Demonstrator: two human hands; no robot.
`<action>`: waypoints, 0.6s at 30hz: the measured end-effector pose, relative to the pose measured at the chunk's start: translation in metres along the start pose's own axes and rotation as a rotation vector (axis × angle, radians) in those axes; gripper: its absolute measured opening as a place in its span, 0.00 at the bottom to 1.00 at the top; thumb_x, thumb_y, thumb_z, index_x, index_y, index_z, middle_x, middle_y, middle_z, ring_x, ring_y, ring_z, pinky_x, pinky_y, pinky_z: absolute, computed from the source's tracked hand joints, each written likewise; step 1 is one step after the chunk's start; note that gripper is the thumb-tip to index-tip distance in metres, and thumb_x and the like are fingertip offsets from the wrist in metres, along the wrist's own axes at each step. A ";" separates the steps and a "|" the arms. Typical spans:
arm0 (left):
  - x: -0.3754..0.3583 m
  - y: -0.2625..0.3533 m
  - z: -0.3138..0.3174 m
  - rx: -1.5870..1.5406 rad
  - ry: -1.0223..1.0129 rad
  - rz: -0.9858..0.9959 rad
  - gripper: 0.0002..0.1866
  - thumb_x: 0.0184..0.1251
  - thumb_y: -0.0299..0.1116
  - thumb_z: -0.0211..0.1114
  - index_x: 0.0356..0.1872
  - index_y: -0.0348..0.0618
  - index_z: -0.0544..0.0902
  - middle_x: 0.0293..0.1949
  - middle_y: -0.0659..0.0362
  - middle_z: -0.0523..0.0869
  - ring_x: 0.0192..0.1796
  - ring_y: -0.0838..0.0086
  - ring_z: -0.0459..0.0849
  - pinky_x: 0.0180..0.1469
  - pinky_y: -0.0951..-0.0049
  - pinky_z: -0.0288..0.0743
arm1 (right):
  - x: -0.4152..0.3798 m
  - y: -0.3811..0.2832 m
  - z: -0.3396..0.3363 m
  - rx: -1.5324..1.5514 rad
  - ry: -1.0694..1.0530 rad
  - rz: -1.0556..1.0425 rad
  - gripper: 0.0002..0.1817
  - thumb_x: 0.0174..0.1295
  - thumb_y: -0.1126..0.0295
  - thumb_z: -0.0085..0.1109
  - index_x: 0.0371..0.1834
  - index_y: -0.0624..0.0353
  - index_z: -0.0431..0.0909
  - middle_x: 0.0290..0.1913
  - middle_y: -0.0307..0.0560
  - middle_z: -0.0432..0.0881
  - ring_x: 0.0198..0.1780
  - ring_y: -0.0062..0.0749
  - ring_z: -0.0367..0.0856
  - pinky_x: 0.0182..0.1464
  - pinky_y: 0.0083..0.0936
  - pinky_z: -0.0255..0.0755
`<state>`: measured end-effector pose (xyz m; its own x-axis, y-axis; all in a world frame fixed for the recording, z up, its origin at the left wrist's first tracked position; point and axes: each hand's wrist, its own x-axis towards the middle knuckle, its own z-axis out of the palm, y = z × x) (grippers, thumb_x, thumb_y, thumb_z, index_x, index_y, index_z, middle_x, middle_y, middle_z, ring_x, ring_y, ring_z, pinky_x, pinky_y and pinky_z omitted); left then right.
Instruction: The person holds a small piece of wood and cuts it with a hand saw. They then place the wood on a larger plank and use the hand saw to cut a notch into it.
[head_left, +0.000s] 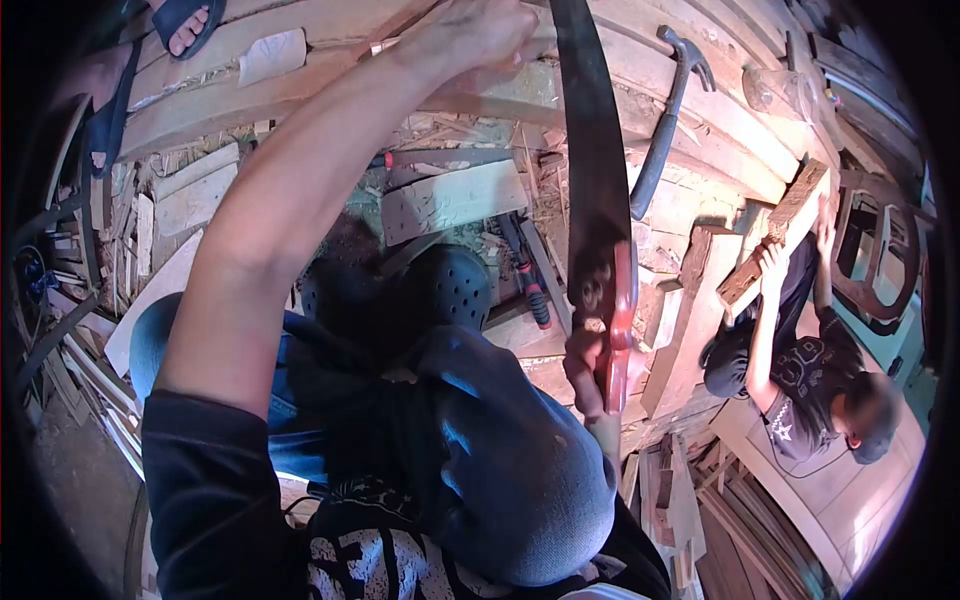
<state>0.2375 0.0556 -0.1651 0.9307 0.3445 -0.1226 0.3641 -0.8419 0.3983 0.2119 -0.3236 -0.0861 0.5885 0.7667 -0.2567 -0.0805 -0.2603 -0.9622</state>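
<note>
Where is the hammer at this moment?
In the head view, the hammer lies on the boards in the upper right part, just to the right of the saw, with its head pointing away from the person.

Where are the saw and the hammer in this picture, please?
Saw (pixel 593 150): head view, on the middle of the dark blade.
Hammer (pixel 656 160): head view, on the handle.

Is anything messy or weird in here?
Yes: wood scraps are strewn messily around, and a red-and-black tool lies among them near a shoe, where someone might step on it.
</note>
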 end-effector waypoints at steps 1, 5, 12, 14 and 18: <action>-0.008 0.005 -0.011 0.052 0.047 0.124 0.13 0.55 0.39 0.59 0.25 0.41 0.84 0.25 0.44 0.83 0.32 0.51 0.85 0.37 0.53 0.79 | -0.008 -0.006 -0.002 0.002 0.028 0.029 0.16 0.39 0.87 0.55 0.13 0.54 0.60 0.14 0.36 0.65 0.15 0.22 0.64 0.18 0.19 0.55; -0.008 0.012 -0.011 0.039 0.066 0.037 0.13 0.55 0.40 0.60 0.20 0.41 0.81 0.22 0.45 0.82 0.29 0.51 0.84 0.36 0.52 0.78 | -0.023 -0.012 -0.008 -0.097 0.081 0.050 0.17 0.36 0.87 0.55 0.12 0.53 0.58 0.13 0.36 0.65 0.14 0.23 0.63 0.18 0.20 0.54; 0.006 -0.008 0.012 -0.076 0.136 0.001 0.12 0.54 0.38 0.60 0.23 0.40 0.83 0.24 0.44 0.83 0.31 0.51 0.84 0.37 0.53 0.77 | -0.019 -0.010 -0.011 -0.072 0.033 -0.042 0.18 0.35 0.87 0.55 0.12 0.53 0.58 0.13 0.36 0.65 0.14 0.23 0.63 0.18 0.20 0.54; 0.000 -0.003 0.001 -0.011 0.175 0.138 0.12 0.54 0.38 0.60 0.23 0.39 0.83 0.24 0.44 0.83 0.32 0.51 0.84 0.37 0.54 0.78 | -0.022 -0.010 -0.012 -0.081 0.042 -0.064 0.18 0.34 0.87 0.55 0.12 0.53 0.58 0.13 0.36 0.64 0.14 0.23 0.63 0.18 0.20 0.54; 0.000 0.006 0.009 0.184 0.054 0.157 0.11 0.49 0.34 0.68 0.33 0.42 0.84 0.29 0.49 0.85 0.37 0.55 0.86 0.42 0.56 0.79 | -0.024 -0.003 -0.012 -0.180 0.027 -0.161 0.18 0.34 0.87 0.55 0.12 0.53 0.57 0.13 0.36 0.64 0.14 0.23 0.63 0.18 0.21 0.54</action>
<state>0.2395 0.0466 -0.1712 0.9751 0.2206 -0.0217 0.2194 -0.9467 0.2358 0.2077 -0.3485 -0.0759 0.6032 0.7918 -0.0963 0.1595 -0.2380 -0.9581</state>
